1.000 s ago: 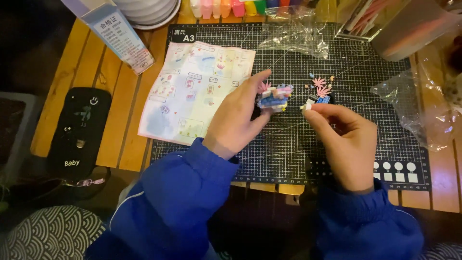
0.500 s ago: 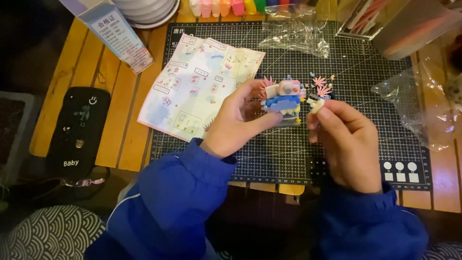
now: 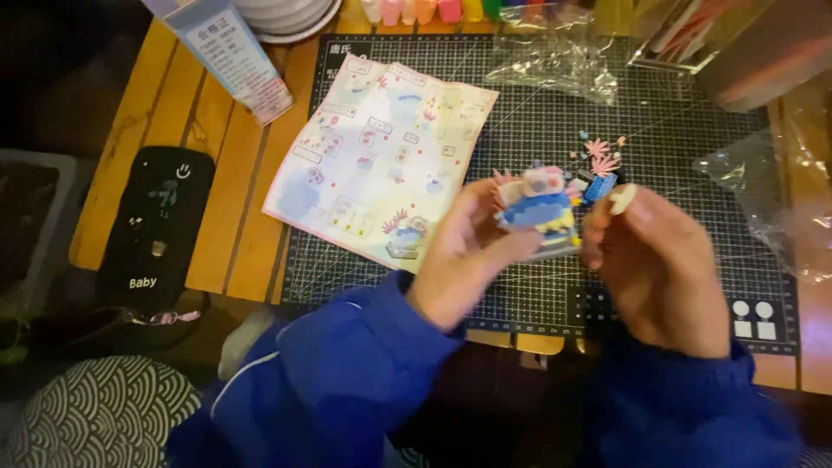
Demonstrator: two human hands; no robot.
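Note:
My left hand (image 3: pixel 468 251) holds a small brick-built model (image 3: pixel 539 212), blue, white and pink, lifted above a dark cutting mat (image 3: pixel 659 130). My right hand (image 3: pixel 663 260) is close beside the model on its right and pinches a tiny pale piece (image 3: pixel 620 198) between thumb and fingertip. A few small pink and blue loose pieces (image 3: pixel 600 165) lie on the mat just behind the model. Both arms wear blue sleeves.
A folded instruction sheet (image 3: pixel 381 156) lies on the mat's left part. Clear plastic bags (image 3: pixel 555 61) sit at the back and right. A tall printed box (image 3: pixel 230 52), white plates (image 3: pixel 290 13) and a black device (image 3: pixel 156 225) are at the left on the wooden table.
Both hands have lifted toward me and a little to the right with the model, and the model has been turned. The right hand keeps pinching the small pale piece.

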